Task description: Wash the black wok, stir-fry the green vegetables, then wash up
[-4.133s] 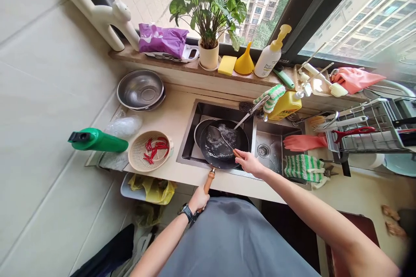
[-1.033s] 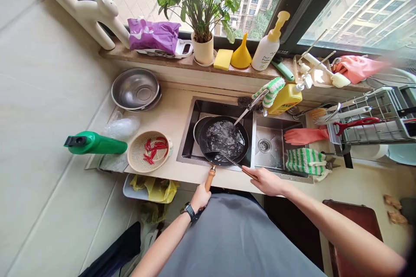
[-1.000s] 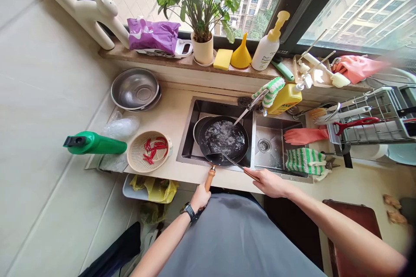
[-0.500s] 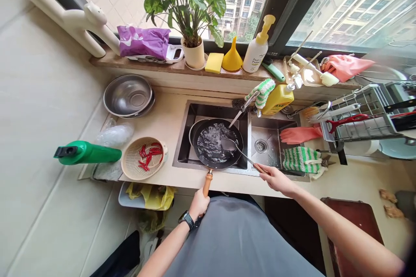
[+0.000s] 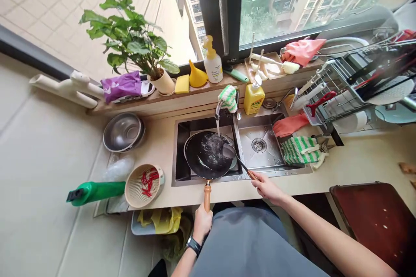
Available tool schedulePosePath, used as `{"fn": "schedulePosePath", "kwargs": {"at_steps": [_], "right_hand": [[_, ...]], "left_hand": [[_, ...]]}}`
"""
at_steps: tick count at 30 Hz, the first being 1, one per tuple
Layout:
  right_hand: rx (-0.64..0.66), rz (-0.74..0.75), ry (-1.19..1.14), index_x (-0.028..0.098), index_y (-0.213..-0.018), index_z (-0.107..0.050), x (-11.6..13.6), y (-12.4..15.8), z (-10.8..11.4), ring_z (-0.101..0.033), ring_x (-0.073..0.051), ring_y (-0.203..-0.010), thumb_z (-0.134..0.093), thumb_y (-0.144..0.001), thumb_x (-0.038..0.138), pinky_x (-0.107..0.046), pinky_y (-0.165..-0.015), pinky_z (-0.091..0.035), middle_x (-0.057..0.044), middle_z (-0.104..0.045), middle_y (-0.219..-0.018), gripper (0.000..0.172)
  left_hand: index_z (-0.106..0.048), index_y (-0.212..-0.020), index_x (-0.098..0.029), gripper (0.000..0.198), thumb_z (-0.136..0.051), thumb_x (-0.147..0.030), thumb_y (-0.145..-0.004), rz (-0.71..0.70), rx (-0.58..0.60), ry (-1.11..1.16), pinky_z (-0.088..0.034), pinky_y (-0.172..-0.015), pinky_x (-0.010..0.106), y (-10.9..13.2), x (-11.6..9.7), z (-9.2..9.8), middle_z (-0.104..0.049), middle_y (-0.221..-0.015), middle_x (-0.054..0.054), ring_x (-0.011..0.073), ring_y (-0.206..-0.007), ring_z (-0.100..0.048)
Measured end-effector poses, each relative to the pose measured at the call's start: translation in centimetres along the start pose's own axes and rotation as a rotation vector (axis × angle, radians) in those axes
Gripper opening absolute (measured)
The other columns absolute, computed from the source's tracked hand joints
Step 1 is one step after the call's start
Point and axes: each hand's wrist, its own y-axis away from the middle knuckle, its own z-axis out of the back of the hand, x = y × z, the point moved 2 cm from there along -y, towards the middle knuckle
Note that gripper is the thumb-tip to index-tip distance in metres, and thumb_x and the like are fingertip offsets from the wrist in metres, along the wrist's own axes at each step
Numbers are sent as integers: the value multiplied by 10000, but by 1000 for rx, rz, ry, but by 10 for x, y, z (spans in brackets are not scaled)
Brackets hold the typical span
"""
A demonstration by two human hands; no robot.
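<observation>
My left hand (image 5: 203, 220) is closed around the wooden handle of a black wok (image 5: 198, 156), which sits over the left basin of the steel sink (image 5: 177, 177). Water runs from the faucet (image 5: 218, 111) into the wok, and some water lies on its dark inner surface. In my right hand (image 5: 268, 189) is the wooden handle of a spatula (image 5: 229, 151). Its dark metal blade is over the right part of the wok, near the stream. I cannot tell whether the blade touches the wok.
Left of the sink are a basket (image 5: 133, 194) of red chillies, steel bowls (image 5: 121, 132) and a green bottle (image 5: 100, 192). A yellow soap bottle (image 5: 254, 98) stands behind. To the right lie pink gloves (image 5: 289, 125), a striped cloth (image 5: 300, 150) and a dish rack (image 5: 344, 95).
The view has turned to the right. The wok now appears tilted, with less water showing in it. Both hands keep hold of the wok and the spatula.
</observation>
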Motion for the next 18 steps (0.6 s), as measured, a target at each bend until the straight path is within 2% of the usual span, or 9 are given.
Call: {"fn": "schedulePosePath", "kwargs": {"at_steps": [5,11,14,18], "right_hand": [[42,-37,-88,205,-1557,-480,-12,3,5,-277,-55,-405,-645,-826,276,-203,-392,-137,105,-387,-668,753],[88,-29,-160,186,-1582,-457,-24,5,17,-280,-70,-408,-632,-824,280,-205,-386,-144,110,-371,-635,785],[127,-9,-203,201,-1594,-461,-23,7,23,-264,-68,-415,-643,-834,312,-202,-395,-131,117,-339,-622,789],[156,51,-269,168,-1630,-416,-18,8,23,-251,-66,-422,-619,-870,299,-200,-401,-139,123,-298,-620,798]], "left_hand": [[-685,-938,-191,194,-635,-112,-768,28,-79,-62,-444,-576,262,10,-17,0,-577,-630,-8,194,-595,-633],[-652,-902,-200,174,-706,-201,-737,149,-101,-77,-386,-450,255,23,-34,7,-511,-515,-44,186,-450,-568],[-649,-914,-195,160,-681,-194,-757,155,-150,-139,-393,-466,254,32,-39,25,-521,-525,-45,183,-456,-570],[-665,-914,-172,130,-643,-156,-787,98,-219,-333,-463,-592,275,44,-52,62,-661,-678,32,221,-628,-675]]}}
